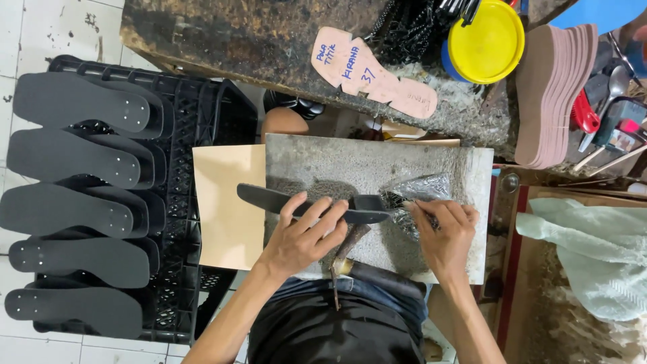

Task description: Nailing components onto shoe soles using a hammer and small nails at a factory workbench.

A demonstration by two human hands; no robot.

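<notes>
Head view: L hand (301, 237) grips a black sole (306, 204), fingers curled over its top, pressing it flat on the grey slab (377, 165) near the slab's front-left part; the sole's toe end pokes past the left edge over a tan sheet (226, 202). R hand (445, 232) is closed w/ fingertips pinching a shiny dark strap piece (414, 192) at the sole's right end, mid-slab. A wood-handled tool (347, 246) lies under the hands, pointing to the front edge. Black crate (202, 128) left of the slab carries rows of black soles (74, 209). Pink paper patterns (371, 74) and a yellow lid (486, 40) sit on the worktop (236, 40) beyond.
</notes>
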